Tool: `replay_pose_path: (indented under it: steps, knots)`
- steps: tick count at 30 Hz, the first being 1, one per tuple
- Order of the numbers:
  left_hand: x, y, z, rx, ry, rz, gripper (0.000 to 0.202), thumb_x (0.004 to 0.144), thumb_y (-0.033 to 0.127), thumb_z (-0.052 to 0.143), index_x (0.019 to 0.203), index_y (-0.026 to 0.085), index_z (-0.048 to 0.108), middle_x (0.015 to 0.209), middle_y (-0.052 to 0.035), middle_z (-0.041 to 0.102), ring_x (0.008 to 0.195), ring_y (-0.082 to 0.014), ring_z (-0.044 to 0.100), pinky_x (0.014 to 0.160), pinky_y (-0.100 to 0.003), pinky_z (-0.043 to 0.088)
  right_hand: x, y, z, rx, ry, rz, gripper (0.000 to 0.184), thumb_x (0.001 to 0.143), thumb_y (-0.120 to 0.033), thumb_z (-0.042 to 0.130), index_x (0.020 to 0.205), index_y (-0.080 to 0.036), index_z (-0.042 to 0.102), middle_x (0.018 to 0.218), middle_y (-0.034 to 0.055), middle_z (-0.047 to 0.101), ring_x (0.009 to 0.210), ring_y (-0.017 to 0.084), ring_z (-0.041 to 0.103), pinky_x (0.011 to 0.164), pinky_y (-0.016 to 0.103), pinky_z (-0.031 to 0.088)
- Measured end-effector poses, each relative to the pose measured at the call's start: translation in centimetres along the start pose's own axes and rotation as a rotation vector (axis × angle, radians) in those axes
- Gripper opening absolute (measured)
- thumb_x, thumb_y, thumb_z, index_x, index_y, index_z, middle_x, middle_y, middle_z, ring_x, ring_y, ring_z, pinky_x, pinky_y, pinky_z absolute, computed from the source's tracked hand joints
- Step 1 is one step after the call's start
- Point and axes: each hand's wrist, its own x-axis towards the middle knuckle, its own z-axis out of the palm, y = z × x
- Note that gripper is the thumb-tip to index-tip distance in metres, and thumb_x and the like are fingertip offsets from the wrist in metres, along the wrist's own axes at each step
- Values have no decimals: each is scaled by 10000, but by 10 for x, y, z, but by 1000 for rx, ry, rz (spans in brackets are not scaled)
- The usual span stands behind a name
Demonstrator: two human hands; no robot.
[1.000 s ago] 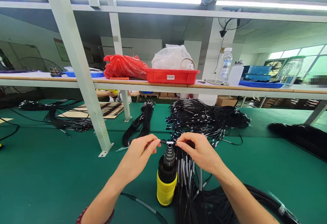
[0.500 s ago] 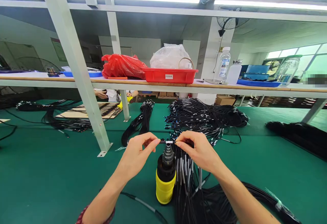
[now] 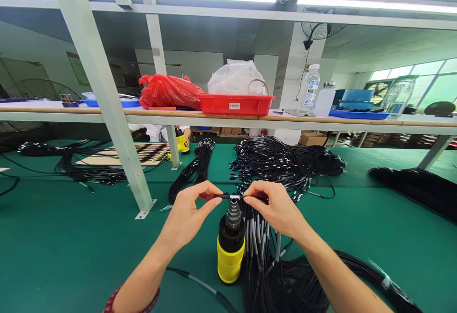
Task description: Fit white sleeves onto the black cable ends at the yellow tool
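Note:
Between my two hands a thin black cable [image 3: 234, 197] is stretched level, with a short white section in its middle. My left hand [image 3: 191, 210] pinches its left end between thumb and fingers. On the other side, my right hand [image 3: 273, 206] pinches it close to the white section. Just beneath that section is the metal nozzle of a yellow and black heat gun [image 3: 231, 258], which stands upright on the green table. Whether the cable touches the nozzle I cannot tell. A thick bundle of black cables with grey sleeves [image 3: 259, 241] lies right beside the heat gun.
More black cable bundles [image 3: 274, 158] lie behind my hands and at the right. A white shelf post [image 3: 121, 137] stands left. The shelf above bears a red bin [image 3: 235, 105], a red bag [image 3: 171, 92] and bottles [image 3: 311, 89]. Across the table, a person's hand [image 3: 186, 134] is near another yellow tool.
My hands and the cable stay almost in place above the nozzle. The whole view has shifted slightly. Across the table, the other person's hand and yellow tool have moved, the tool now more upright.

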Motion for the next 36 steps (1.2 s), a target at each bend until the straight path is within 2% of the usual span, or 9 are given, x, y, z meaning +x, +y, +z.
replay_pose_path:
  steps: [4, 8, 10, 13, 18, 20, 26, 36]
  knots:
    - [-3, 3, -2, 36, -16, 0, 142, 854, 338, 558, 822, 213, 617, 772, 16, 634, 747, -167, 539, 656, -257, 371, -1, -1, -1, -12, -6, 12, 140, 851, -203, 565, 745, -183, 655, 693, -17, 638, 625, 118, 504, 579, 229, 351]
    - [-4, 3, -2, 118, -52, -21, 394, 937, 459, 397, 666, 202, 520, 643, 30, 550, 612, -143, 470, 571, -253, 323, -3, -3, -3, -77, -61, 0, 247, 899, -259, 520, 713, -185, 664, 633, -26, 608, 574, 109, 456, 539, 230, 300]
    - [-5, 2, -1, 134, -56, -38, 456, 949, 488, 344, 625, 200, 485, 592, 36, 509, 564, -135, 442, 556, -256, 313, -4, -4, -2, -94, -84, -5, 286, 921, -281, 487, 714, -189, 662, 587, -35, 563, 541, 104, 415, 519, 231, 273]
    - [-6, 0, -1, 125, -59, -30, 416, 942, 485, 374, 660, 204, 494, 620, 36, 514, 591, -139, 446, 557, -252, 317, -3, -4, 0, -71, -52, -10, 268, 916, -276, 493, 702, -185, 627, 603, -34, 553, 551, 104, 412, 522, 225, 283]
    - [-7, 2, -3, 57, -36, 23, 206, 916, 404, 476, 840, 220, 533, 784, 28, 567, 740, -153, 505, 660, -239, 388, 0, -4, 3, 3, -13, -8, 180, 876, -237, 543, 715, -182, 602, 656, -26, 579, 590, 110, 453, 543, 219, 318]
    - [-7, 2, -3, 61, -29, 28, 239, 925, 417, 449, 816, 218, 524, 760, 29, 549, 712, -151, 489, 638, -240, 379, 0, -4, 3, -1, -19, -2, 193, 878, -241, 540, 705, -182, 601, 643, -30, 568, 585, 108, 441, 539, 220, 308]
    - [-8, -1, -1, 115, -45, -56, 519, 941, 547, 309, 616, 195, 510, 549, 45, 439, 513, -125, 378, 518, -252, 280, -3, -5, 1, -51, -70, -8, 291, 928, -294, 473, 716, -185, 640, 588, -41, 505, 547, 104, 368, 525, 234, 264]
    - [-6, -2, -2, -19, -61, -90, 484, 931, 552, 338, 649, 198, 512, 554, 47, 455, 542, -131, 400, 525, -239, 286, -5, -8, -2, -26, -97, -31, 273, 935, -276, 471, 805, -199, 699, 733, -23, 660, 625, 114, 486, 576, 234, 327]
